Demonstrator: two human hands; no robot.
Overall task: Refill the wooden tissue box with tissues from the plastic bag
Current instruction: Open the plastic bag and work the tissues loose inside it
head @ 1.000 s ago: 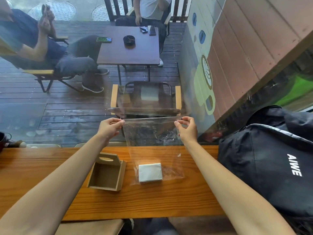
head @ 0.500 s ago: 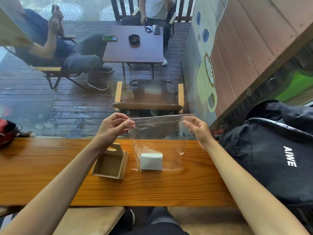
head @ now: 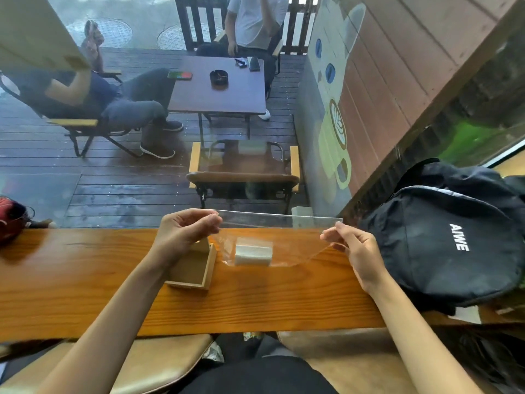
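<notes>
Early stage of the refill. The left hand (head: 184,233) and right hand (head: 350,245) each pinch an upper corner of the clear plastic bag (head: 284,240), fingers closed on the film, so that its mouth edge is stretched taut between them above the table (head: 85,280). The white stack of tissues (head: 252,253) lies at the bottom of the bag, which rests on the table. The wooden tissue box (head: 196,268) stands open and apparently empty just left of the bag, partly hidden by the left wrist. A black backpack (head: 443,245) sits at the right end of the table. Judged from this arrangement, nothing has been transferred: the bag has yet to be opened fully, the tissues withdrawn, and the stack seated in the box.
</notes>
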